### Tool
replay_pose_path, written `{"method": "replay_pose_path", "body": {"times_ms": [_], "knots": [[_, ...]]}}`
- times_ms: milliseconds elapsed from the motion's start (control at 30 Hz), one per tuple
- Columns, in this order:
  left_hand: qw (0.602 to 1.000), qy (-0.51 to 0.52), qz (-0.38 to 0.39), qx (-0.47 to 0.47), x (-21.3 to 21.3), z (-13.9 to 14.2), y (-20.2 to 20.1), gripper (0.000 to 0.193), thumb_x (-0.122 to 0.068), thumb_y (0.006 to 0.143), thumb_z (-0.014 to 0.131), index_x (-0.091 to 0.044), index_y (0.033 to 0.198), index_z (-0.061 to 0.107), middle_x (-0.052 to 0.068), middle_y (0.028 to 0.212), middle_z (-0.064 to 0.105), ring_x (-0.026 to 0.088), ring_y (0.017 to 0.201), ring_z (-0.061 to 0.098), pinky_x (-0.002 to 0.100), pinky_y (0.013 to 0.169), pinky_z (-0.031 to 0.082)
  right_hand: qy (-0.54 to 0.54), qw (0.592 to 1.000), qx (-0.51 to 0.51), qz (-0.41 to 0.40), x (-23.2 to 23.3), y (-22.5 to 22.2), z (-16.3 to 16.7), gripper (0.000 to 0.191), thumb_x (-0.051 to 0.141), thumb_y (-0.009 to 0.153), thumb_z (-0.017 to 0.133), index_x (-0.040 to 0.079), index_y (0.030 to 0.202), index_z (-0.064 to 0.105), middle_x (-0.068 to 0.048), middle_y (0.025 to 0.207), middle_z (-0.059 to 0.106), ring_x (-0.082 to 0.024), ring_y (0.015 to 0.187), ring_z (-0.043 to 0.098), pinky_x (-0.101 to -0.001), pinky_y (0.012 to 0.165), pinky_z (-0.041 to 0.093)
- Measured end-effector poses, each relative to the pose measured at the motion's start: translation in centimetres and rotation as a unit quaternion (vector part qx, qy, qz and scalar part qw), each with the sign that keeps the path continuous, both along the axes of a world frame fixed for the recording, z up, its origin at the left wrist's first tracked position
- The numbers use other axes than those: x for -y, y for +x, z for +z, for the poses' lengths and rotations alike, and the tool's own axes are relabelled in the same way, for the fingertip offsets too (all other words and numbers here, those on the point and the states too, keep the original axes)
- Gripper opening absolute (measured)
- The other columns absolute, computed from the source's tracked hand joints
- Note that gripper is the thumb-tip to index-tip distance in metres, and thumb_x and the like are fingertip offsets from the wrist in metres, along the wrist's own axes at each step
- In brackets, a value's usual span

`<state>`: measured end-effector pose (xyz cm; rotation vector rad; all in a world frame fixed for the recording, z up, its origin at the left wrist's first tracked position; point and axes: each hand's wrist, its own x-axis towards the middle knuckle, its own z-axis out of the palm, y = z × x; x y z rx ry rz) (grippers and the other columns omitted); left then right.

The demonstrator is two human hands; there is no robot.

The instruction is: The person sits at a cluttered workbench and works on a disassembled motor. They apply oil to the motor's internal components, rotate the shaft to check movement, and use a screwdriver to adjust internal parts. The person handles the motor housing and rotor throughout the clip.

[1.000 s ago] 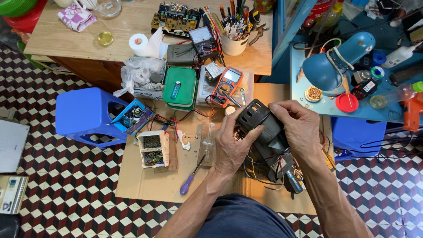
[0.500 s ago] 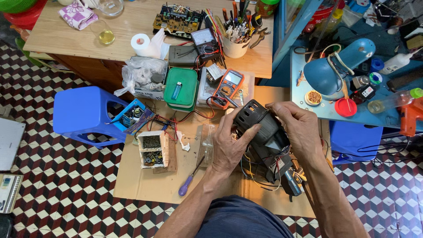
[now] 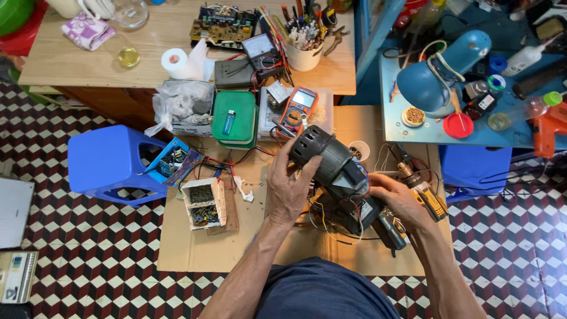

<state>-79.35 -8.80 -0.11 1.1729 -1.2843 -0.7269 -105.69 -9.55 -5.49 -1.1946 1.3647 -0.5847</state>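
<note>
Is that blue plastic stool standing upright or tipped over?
Tipped over: the blue stool lies on its side on the tiled floor, legs pointing sideways.

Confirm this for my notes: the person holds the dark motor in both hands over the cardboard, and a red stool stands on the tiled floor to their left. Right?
Not quite: the stool is blue, not red, as the head view shows. The rest holds: the left hand and right hand both grip the dark motor over the cardboard, and the stool stands on the tiled floor to the person's left.
</note>
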Motion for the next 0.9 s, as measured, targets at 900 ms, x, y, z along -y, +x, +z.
{"method": "replay_pose_path", "body": {"times_ms": [900], "knots": [[0.96,0.11,-0.008,-0.258,2.6,-0.1,4.8,0.068,-0.058,0.102,0.054,-0.002,0.141,0.053,0.012,0.125,0.067,0.018,0.119,0.062,0.034,0.102,0.05,-0.006,0.739,-0.59,0.323,4.8,11.6,17.7,0.047,0.054,0.076,0.07,0.013,0.099,0.074,-0.016,0.084,0.076,-0.034,0.082,0.075,-0.0453,0.08,0.058]]}}
